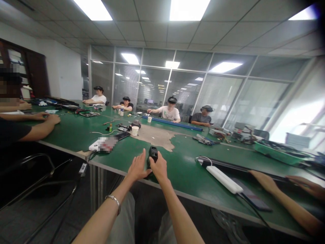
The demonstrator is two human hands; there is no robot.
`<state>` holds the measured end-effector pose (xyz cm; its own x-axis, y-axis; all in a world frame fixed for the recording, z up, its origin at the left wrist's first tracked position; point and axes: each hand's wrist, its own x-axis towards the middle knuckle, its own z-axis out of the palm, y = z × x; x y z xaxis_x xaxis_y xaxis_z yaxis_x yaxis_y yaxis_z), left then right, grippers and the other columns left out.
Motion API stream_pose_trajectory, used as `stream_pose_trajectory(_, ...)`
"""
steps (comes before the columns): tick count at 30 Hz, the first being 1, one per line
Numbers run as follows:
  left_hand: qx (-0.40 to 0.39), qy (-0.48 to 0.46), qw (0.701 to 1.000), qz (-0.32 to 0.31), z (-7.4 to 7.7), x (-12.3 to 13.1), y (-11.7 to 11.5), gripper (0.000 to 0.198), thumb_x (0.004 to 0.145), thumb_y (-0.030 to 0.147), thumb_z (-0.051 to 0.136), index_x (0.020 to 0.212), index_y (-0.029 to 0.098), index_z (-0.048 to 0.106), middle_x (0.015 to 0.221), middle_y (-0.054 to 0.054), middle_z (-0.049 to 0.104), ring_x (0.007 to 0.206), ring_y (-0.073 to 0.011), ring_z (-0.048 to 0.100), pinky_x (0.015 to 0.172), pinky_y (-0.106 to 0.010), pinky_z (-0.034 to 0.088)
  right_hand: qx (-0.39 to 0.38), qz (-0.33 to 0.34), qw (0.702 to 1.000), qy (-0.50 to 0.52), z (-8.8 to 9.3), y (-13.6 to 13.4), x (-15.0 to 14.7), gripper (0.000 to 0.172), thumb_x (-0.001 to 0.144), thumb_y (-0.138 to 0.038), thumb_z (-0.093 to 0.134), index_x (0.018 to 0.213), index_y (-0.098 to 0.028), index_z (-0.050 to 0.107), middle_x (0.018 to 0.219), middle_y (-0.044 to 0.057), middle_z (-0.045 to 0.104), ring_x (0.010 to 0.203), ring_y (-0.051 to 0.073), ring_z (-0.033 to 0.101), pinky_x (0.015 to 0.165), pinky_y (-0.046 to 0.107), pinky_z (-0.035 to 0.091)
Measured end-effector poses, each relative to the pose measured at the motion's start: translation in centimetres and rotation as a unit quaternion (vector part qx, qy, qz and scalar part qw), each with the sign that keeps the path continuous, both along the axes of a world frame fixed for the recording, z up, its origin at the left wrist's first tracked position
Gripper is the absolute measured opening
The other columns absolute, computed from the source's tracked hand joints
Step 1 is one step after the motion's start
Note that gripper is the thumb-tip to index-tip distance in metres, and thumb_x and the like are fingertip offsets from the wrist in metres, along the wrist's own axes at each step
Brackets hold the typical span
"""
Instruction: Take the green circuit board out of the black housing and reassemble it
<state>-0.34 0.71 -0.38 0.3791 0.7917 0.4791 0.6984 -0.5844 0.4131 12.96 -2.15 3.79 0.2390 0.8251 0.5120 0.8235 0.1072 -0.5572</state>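
A small black boxy device (153, 152) stands upright near the front edge of the green table. Wrapped around its right side is my right hand (159, 166), with the thumb on the face turned toward me. My left hand (137, 166) is just left of the device, fingers stretched out and apart, the thumb pointing toward its lower part. Whether the left thumb touches it I cannot tell. A silver bracelet (114, 202) circles my left wrist. The device's lower part is partly hidden by my hands.
The green table (182, 178) has a bare brown patch (154, 137). Paper cup (135, 130) and white power bank-like object (95, 145) lie ahead left. A white power strip (223, 179) and a co-worker's hands (264, 179) are at right; a green basket (279, 152) is farther. Several people sit around.
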Motion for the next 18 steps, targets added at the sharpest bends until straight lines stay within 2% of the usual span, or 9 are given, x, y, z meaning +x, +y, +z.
stream_pose_trajectory(6,0.013,-0.011,1.0,-0.005,0.1,0.0,-0.1,0.104,0.078,0.047,0.056,0.149,0.015,-0.013,0.151,-0.019,0.027,0.136,-0.0325,0.032,0.108,-0.05,0.027,-0.044,-0.026,0.998,-0.025,0.0,-0.2,-0.6,0.041,0.084,-0.033,0.053,0.12,-0.013,0.052,0.107,0.016,0.066,0.099,0.026,0.063,0.081,0.031,0.045)
stream_pose_trajectory(10,0.003,-0.006,1.0,-0.002,0.1,0.0,0.0,0.106,0.076,0.048,0.058,0.149,0.015,-0.011,0.151,-0.019,0.026,0.136,-0.0334,0.031,0.109,-0.05,0.024,-0.083,-0.027,0.996,-0.026,-0.4,0.4,-0.3,0.032,0.077,-0.032,0.061,0.105,-0.017,0.06,0.094,0.013,0.069,0.09,0.026,0.066,0.076,0.032,0.046)
stream_pose_trajectory(13,-0.007,-0.001,1.0,0.0,0.2,-0.1,-0.1,0.104,0.076,0.046,0.057,0.15,0.016,-0.01,0.152,-0.018,0.025,0.137,-0.0335,0.029,0.11,-0.051,0.022,-0.096,-0.013,0.995,-0.03,-1.3,0.3,0.4,0.046,0.073,-0.034,0.066,0.116,-0.016,0.057,0.101,0.014,0.069,0.095,0.027,0.065,0.08,0.033,0.047)
stream_pose_trajectory(15,-0.008,-0.002,1.0,-0.001,0.2,-0.1,-0.1,0.103,0.076,0.044,0.056,0.15,0.016,-0.01,0.153,-0.017,0.024,0.138,-0.0331,0.028,0.111,-0.05,0.021,-0.081,0.001,0.996,-0.031,-2.3,0.2,0.9,0.062,0.076,-0.039,0.064,0.13,-0.013,0.048,0.116,0.017,0.064,0.107,0.028,0.061,0.087,0.034,0.045)
stream_pose_trajectory(18,-0.008,0.0,1.0,-0.003,0.2,0.0,-0.1,0.103,0.075,0.041,0.057,0.15,0.017,-0.009,0.154,-0.016,0.023,0.138,-0.0326,0.028,0.111,-0.05,0.021,-0.033,0.014,0.999,-0.017,-3.7,0.2,1.4,0.075,0.081,-0.05,0.056,0.139,-0.006,0.038,0.131,0.021,0.054,0.12,0.029,0.053,0.096,0.037,0.041)
